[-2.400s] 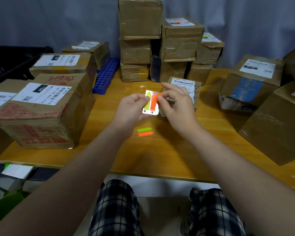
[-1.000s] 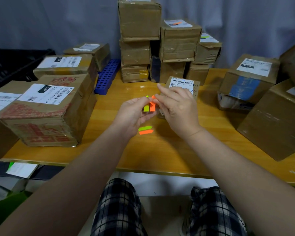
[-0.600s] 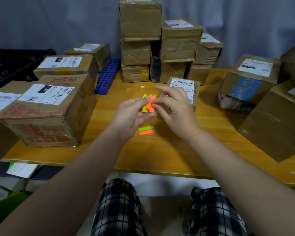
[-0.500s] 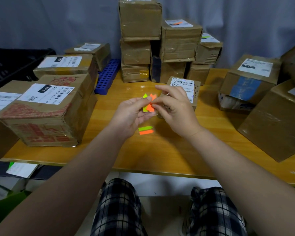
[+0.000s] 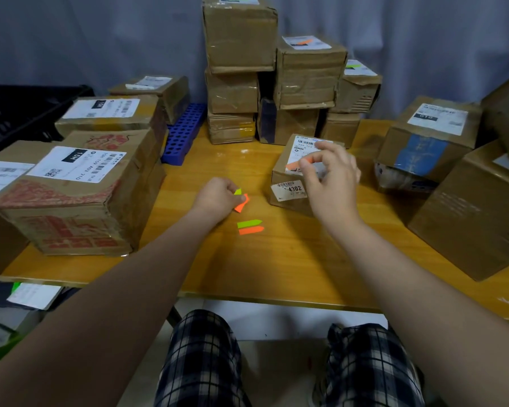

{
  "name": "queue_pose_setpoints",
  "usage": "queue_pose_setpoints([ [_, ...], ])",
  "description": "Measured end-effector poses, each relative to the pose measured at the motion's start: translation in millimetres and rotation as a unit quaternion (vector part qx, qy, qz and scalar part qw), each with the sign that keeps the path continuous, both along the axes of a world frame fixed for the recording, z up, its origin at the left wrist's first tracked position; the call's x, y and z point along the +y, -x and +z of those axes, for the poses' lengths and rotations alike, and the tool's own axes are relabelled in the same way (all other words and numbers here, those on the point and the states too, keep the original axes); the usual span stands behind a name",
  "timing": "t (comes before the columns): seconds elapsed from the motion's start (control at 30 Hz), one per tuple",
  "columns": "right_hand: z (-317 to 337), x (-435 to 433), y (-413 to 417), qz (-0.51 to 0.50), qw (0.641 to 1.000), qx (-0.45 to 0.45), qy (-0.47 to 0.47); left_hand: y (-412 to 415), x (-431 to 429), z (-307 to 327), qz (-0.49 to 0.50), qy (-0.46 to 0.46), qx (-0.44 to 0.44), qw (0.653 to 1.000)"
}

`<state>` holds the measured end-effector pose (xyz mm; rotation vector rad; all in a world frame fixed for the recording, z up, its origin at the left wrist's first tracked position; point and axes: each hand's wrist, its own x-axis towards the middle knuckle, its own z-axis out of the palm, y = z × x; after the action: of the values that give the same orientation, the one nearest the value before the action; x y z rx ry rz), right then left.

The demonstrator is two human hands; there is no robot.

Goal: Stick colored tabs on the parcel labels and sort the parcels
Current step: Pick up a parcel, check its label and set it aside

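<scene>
— From where is the scene viewed?
— A single wide-angle view is given. It is worn on the head of a seated person and aimed forward and down across the wooden table [image 5: 276, 268].
— How near is it held?
— Close. The forearms are seen entering from the bottom corners. The left hand [image 5: 215, 198] and right hand [image 5: 332, 186] are framed at the centre, and the stacked parcels [image 5: 240, 33] and grey curtain [image 5: 100, 39] are seen behind.

Right hand [image 5: 332, 183] pinches orange tab [image 5: 293, 165] over small parcel [image 5: 288, 202], at its label. Left hand [image 5: 218, 198] grips tab sheet [image 5: 241, 203], low over table [image 5: 276, 265].
</scene>
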<state>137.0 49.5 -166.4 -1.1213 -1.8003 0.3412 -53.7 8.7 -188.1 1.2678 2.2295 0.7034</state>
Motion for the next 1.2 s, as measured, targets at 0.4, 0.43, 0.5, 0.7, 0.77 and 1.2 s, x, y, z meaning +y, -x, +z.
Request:
queue_pose_setpoints([
  [0.4, 19, 22, -19, 0.027, 0.841, 0.425, 0.332, -64, 35, 43, -0.079, -0.076, -0.21, 0.971],
  [0.43, 21, 19, -21, 0.032, 0.827, 0.445, 0.342, -66, 31, 41, -0.079, -0.089, -0.239, 0.964],
  [0.5, 21, 14, -25, 0.041, 0.829, 0.448, 0.333, -69, 24, 29, -0.076, -0.151, -0.265, 0.949],
  [0.7, 17, 8, -13, 0.048, 0.926, 0.286, 0.241, -76, 1, 3, -0.071, -0.243, -0.294, 0.921],
  [0.77, 15, 6, -9, 0.016, 0.95, 0.229, 0.21, -77, -2, 0, -0.065, -0.255, -0.269, 0.926],
  [1.2, 13, 13, 1, -0.064, 0.984, 0.104, 0.127, -79, -7, 0, -0.056, -0.291, -0.236, 0.925],
])
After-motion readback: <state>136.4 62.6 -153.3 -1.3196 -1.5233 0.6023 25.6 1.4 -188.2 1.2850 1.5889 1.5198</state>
